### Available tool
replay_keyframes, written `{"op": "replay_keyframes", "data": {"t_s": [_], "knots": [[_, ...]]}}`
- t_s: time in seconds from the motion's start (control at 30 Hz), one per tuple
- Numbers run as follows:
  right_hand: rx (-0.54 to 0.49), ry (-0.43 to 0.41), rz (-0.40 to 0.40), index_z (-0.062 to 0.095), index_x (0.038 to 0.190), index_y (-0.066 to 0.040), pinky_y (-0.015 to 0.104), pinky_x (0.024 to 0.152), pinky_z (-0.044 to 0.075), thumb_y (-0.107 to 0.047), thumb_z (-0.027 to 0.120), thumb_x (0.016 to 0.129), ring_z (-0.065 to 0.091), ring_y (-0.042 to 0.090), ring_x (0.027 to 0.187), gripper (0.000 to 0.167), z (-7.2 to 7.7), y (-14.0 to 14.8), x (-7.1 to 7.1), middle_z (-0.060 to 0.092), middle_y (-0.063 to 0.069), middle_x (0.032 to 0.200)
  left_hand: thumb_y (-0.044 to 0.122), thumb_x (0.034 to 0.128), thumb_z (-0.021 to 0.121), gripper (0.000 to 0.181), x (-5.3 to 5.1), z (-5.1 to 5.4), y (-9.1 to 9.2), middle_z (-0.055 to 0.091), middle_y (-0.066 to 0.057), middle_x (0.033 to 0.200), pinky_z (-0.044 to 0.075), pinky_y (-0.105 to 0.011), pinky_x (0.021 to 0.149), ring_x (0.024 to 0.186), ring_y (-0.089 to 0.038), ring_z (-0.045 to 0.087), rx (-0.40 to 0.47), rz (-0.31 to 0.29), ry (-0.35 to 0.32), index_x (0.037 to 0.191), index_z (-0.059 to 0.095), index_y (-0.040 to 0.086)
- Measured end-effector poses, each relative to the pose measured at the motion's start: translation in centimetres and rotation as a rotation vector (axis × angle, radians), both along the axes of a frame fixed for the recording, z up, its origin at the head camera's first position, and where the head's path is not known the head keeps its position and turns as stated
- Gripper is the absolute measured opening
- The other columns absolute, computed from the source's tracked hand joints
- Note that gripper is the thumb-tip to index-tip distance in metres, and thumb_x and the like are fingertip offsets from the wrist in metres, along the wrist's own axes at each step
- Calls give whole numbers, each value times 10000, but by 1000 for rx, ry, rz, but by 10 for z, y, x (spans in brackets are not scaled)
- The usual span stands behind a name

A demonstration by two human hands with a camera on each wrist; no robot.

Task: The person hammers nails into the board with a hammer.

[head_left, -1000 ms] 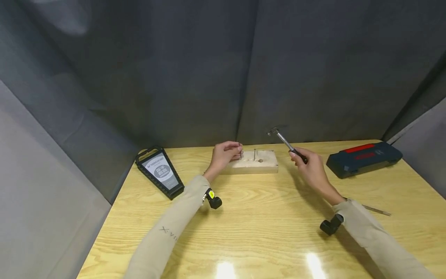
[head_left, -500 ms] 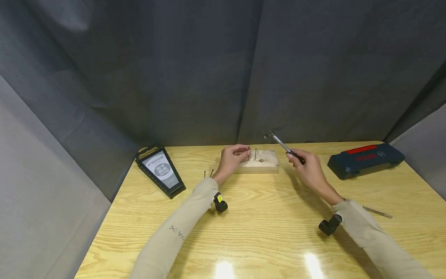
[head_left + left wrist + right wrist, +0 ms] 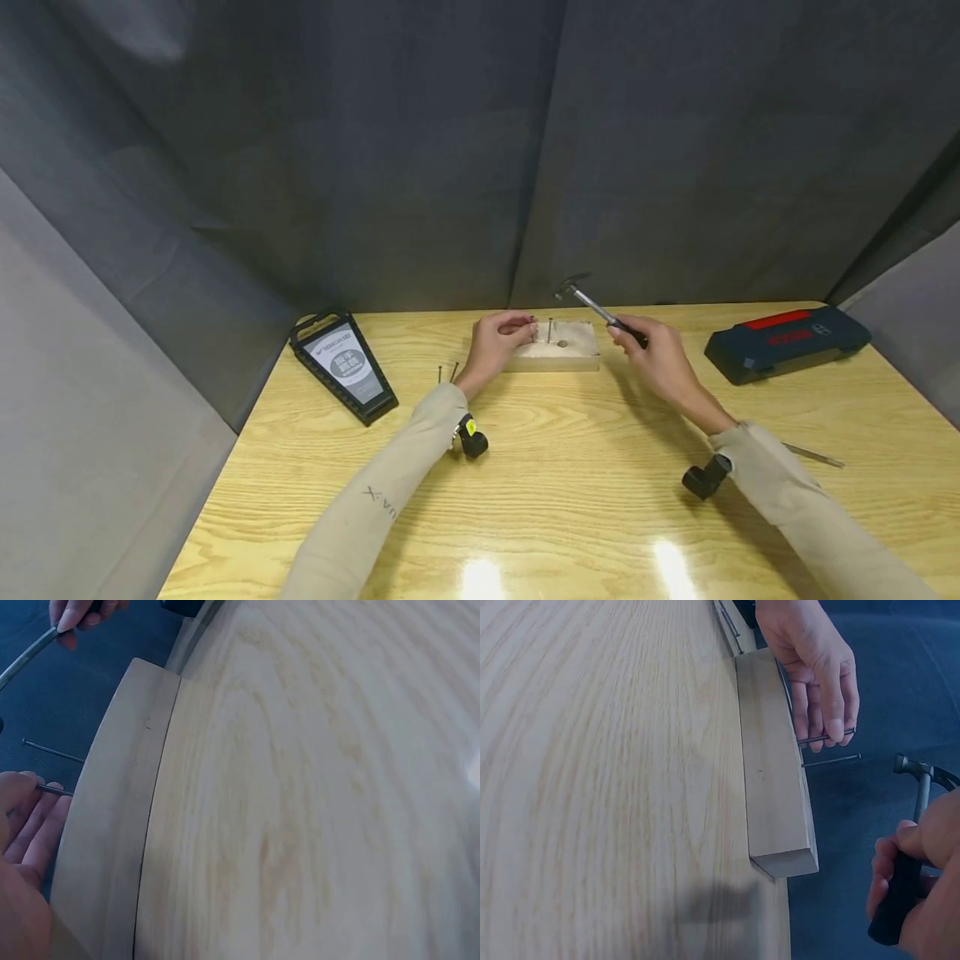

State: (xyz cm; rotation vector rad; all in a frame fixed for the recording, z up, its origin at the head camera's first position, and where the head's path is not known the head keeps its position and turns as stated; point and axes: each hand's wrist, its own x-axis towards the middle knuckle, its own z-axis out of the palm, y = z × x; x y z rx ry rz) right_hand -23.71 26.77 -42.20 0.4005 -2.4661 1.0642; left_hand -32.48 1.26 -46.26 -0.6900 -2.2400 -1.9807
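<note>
A pale wooden block [image 3: 558,363] lies near the table's back edge. My left hand [image 3: 492,348] pinches a nail [image 3: 811,740] between thumb and fingers, its point against the block's top. Just right of it a second nail [image 3: 550,331] stands upright in the block, near a round spot [image 3: 562,343]. In my right hand [image 3: 660,360] I grip a claw hammer [image 3: 592,306] by its black handle. The hammer head is raised above and behind the block, apart from both nails. The left wrist view also shows the pinched nail [image 3: 54,790].
Two more nails [image 3: 453,372] are just left of my left wrist. A black wrench-set holder [image 3: 347,367] lies at left, a dark blue case with a red stripe [image 3: 787,340] at right. A thin metal rod [image 3: 813,455] lies partly behind my right sleeve. Dark curtain [image 3: 420,167] hangs behind.
My left hand has moved right along the block with its nail, closer to the standing nail, uncovering the two nails by my wrist. The hammer has shifted slightly left.
</note>
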Motion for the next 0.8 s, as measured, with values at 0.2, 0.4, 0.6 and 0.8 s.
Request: {"op": "replay_keyframes", "data": {"t_s": [0.2, 0.4, 0.6, 0.8], "knots": [[40, 2, -12, 730, 1183, 74, 219, 538, 399, -88, 649, 1045, 527, 197, 663, 228, 5, -4, 0, 735, 183, 931, 44, 965, 753, 192, -1, 0, 0, 776, -192, 1082, 633, -231, 804, 969, -343, 762, -8, -20, 15, 1143, 763, -28], [70, -4, -7, 721, 1196, 84, 240, 537, 394, -85, 647, 1045, 514, 187, 653, 238, 8, -7, -1, 724, 176, 928, 34, 969, 745, 192, -1, 0, 0, 772, -203, 1093, 627, -223, 816, 964, -327, 761, -17, -18, 33, 1144, 755, -44], [131, -37, -12, 720, 1198, 69, 274, 555, 382, -87, 641, 1051, 479, 179, 637, 228, 9, -7, -1, 653, 140, 853, 30, 972, 739, 186, 0, -4, 2, 775, -188, 1105, 631, -241, 831, 986, -336, 764, -8, -23, 53, 1151, 758, -19], [205, -75, -4, 732, 1059, -5, 297, 534, 357, -93, 617, 1065, 423, 166, 569, 145, 19, -12, -1, 542, 59, 718, 36, 965, 750, 186, -1, -8, 1, 775, -194, 1098, 640, -265, 829, 991, -349, 765, 16, -20, 47, 1144, 763, -12]]}}
